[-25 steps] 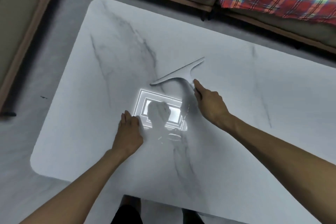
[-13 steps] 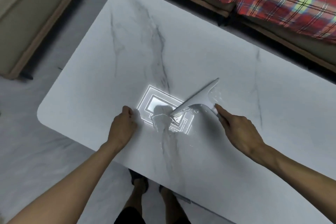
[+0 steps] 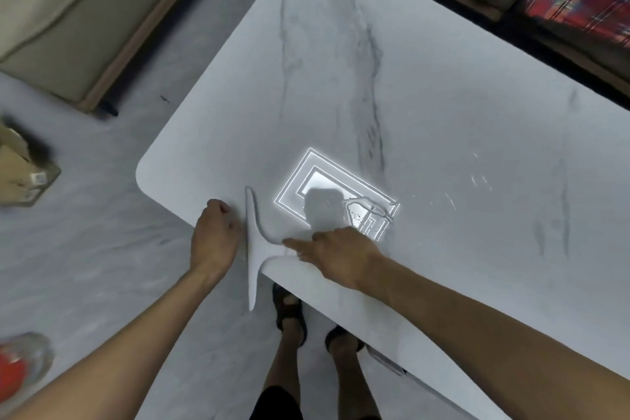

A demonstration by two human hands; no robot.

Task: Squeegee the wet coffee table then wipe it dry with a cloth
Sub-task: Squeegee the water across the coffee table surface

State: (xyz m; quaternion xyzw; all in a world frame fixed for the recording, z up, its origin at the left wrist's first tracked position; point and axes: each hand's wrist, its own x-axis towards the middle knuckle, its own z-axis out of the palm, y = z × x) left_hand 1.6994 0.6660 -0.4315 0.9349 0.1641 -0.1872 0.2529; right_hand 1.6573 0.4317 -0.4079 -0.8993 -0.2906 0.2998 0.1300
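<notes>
**Occlusions and crops, head view**

Squeegee (image 3: pixel 253 249) handle mostly hidden under right hand (image 3: pixel 337 254). Left hand (image 3: pixel 214 239) fingertips curled out of sight; grip undetermined. Coffee table (image 3: pixel 443 95) cropped at top and right edges. Red object (image 3: pixel 17 365) and cardboard box (image 3: pixel 20 174) at left edge: blurred, cropped, unidentified.

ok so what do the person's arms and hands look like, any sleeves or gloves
No sleeves in view: the left forearm and right forearm are bare all the way to the frame edge. The left hand and right hand wear no gloves, and no watch, bracelet or ring shows on either.
</notes>
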